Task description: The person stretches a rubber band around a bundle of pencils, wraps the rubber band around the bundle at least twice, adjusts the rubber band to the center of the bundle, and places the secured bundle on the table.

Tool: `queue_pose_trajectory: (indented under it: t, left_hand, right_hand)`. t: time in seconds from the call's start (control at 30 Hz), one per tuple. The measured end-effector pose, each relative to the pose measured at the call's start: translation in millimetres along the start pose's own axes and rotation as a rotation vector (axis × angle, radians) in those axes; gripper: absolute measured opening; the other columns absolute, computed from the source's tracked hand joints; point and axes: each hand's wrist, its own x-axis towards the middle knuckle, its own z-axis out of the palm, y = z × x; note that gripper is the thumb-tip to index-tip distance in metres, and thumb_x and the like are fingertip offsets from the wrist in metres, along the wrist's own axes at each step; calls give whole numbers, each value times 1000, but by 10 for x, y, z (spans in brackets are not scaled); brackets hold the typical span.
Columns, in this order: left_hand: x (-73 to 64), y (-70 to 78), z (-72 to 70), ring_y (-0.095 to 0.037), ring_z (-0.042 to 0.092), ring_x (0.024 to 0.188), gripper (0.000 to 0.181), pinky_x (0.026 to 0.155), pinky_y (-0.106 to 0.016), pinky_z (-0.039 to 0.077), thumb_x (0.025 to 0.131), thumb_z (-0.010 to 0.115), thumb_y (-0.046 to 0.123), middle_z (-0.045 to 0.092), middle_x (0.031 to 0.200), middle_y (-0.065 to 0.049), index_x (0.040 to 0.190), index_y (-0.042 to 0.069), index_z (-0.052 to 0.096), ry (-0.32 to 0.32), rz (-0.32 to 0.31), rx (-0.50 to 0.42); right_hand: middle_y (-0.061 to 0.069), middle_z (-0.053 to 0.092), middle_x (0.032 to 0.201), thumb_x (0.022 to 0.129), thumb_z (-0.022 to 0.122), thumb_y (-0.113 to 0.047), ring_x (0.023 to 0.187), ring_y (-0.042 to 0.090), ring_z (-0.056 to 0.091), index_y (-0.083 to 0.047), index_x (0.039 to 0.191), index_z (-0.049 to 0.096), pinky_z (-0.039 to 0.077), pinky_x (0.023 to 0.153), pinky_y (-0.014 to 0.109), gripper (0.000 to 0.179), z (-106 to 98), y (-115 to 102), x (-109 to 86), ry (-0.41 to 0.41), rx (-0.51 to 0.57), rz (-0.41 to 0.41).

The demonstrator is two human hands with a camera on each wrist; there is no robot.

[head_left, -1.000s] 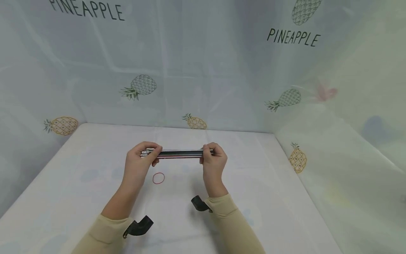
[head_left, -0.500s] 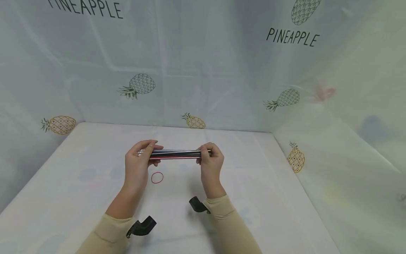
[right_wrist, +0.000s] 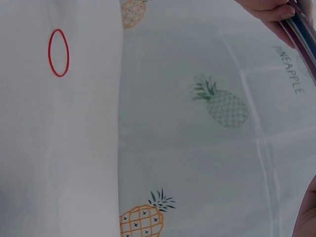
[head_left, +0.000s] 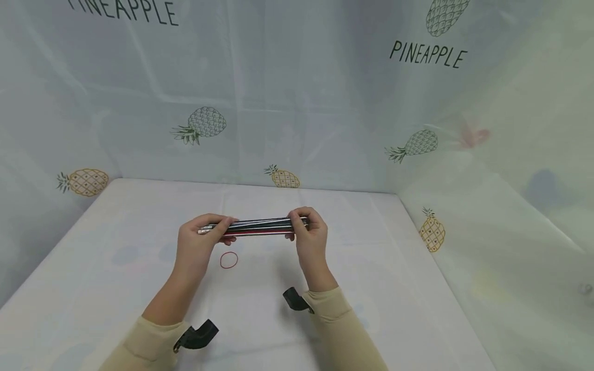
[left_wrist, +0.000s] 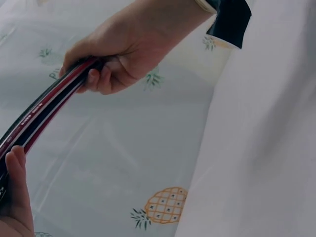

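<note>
A bundle of several dark and red pencils [head_left: 262, 226] is held level above the table, with silvery ends at the left. My left hand [head_left: 197, 245] grips the left end, thumb on the near side. The right hand [head_left: 310, 242] pinches the other end between thumb and fingers. In the left wrist view, printing shows on the pencils [left_wrist: 44, 106] between both hands. A thin red rubber band [head_left: 220, 260] lies flat on the table, apart from the hands. The right wrist view shows this band [right_wrist: 49, 53] as a loose ring.
The white-covered table [head_left: 394, 288] meets a patterned curtain [head_left: 315, 129] with pineapple prints at its back and sides. Black wrist-camera mounts [head_left: 197, 336] stick out from both sleeves.
My left hand has shifted slightly left and its fingers have re-gripped the pencils. The bundle now tilts a little and looks more spread. The rubber band stays put.
</note>
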Motion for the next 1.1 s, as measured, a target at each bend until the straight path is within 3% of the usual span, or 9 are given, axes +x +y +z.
queue_pose_trajectory:
  t: [0.2, 0.33, 0.43, 0.6, 0.7, 0.83, 0.97, 1.1]
  left_hand:
    - [-10, -4, 47, -18, 65, 56, 18, 60, -25, 55, 88, 74, 12, 72, 85, -8, 90, -6, 71, 131, -27, -52]
    - [-9, -8, 69, -17, 63, 55, 16, 61, -23, 54, 87, 75, 10, 72, 83, -8, 86, -6, 71, 162, -30, -78]
    - [-14, -1, 74, -16, 64, 56, 15, 67, -24, 54, 87, 75, 13, 71, 82, -8, 87, -2, 72, 129, -36, -33]
    - [-30, 16, 64, -23, 68, 63, 23, 71, -28, 57, 91, 72, 20, 69, 90, -13, 97, -2, 70, -12, -29, 58]
    - [-37, 23, 53, -26, 69, 65, 25, 70, -33, 58, 92, 71, 21, 68, 91, -15, 102, -2, 68, -71, -31, 66]
    - [-44, 29, 55, -25, 70, 66, 26, 69, -35, 58, 92, 71, 21, 67, 92, -16, 105, -1, 67, -68, -36, 69]
    - [-57, 51, 54, -27, 70, 66, 28, 67, -34, 58, 91, 72, 23, 67, 98, -16, 111, 5, 64, -27, -35, 90]
    - [-66, 78, 43, -29, 70, 66, 32, 67, -33, 58, 91, 72, 24, 68, 100, -16, 117, 8, 60, -24, -34, 114]
  right_hand:
    - [7, 60, 85, 94, 62, -6, 62, 13, 57, 9, 95, 60, 47, 53, 20, 16, 3, -48, -30, -14, 45, 13]
    - [10, 59, 88, 94, 62, -5, 69, 14, 57, 9, 95, 60, 47, 55, 20, 14, 4, -58, -49, -7, 43, -12]
    - [15, 60, 85, 94, 60, -5, 64, 17, 54, 7, 89, 60, 44, 53, 20, 13, 3, -58, -55, 9, 14, -44]
    - [23, 64, 74, 97, 56, -5, 50, 17, 54, 6, 77, 58, 40, 46, 21, 23, -10, -60, -61, 51, -51, -82]
    - [25, 65, 71, 98, 56, -6, 48, 15, 57, 8, 74, 57, 41, 43, 21, 28, -4, -73, -50, 54, -46, -87]
    - [20, 65, 69, 99, 56, -8, 46, 14, 57, 9, 75, 59, 42, 41, 21, 30, 11, -95, -43, 54, -24, -43]
    - [14, 60, 66, 98, 57, -6, 39, 12, 48, 8, 73, 60, 39, 37, 19, 29, 20, -101, -45, 47, -51, -3]
    - [22, 57, 66, 96, 57, -3, 37, 11, 41, 7, 69, 57, 35, 37, 19, 28, 10, -72, -35, 49, -74, -10]
